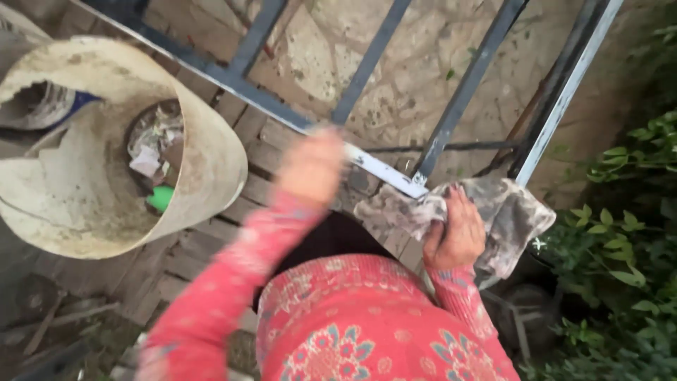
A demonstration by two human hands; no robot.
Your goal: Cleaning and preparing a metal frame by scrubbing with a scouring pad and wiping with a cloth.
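At the lower rail of a dark metal gate, the right hand is closed on a grey, stained rag. The fingers curl over the rag's upper edge, bunching the cloth in a firm hold, and the rest of the rag spreads out to either side of the hand. The rag lies just below the pale, worn end of the rail, close to where an upright bar meets it; whether the cloth actually touches the metal cannot be told.

The left hand is raised to the same rail, further left, and is blurred. It lies over or against the rail, but whether its fingers are apart or together cannot be told, and nothing can be seen in it. Both arms are in red patterned sleeves.

To the left lies a large, dirty, pale bucket, tipped on its side with scraps and something green inside. Green leaves grow at the right.
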